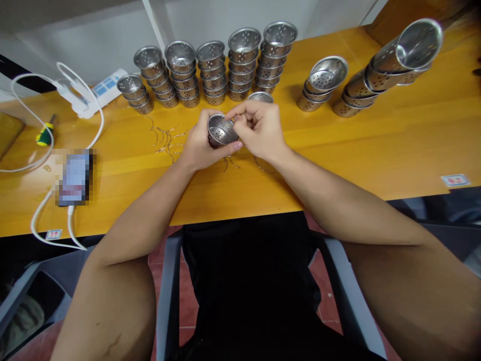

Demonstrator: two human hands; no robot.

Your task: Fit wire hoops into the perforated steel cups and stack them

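My left hand (201,143) is wrapped round a small perforated metal cup (221,129), its open mouth tilted toward me. At the cup's right rim my right hand (261,128) is closed in a pinch; what sits between its fingertips is too small to make out. Thin curved wires (165,140) lie scattered on the wooden table (131,200), left of the cup and beneath my hands. Just behind my right hand stands another metal cup (262,97), partly hidden.
Several stacks of perforated cups (212,75) line the table's back. At the right are a short stack (325,80) and a tall leaning stack (376,75). A power strip (99,93), a cabled phone (75,176) and a yellow-green screwdriver (45,134) lie at the left.
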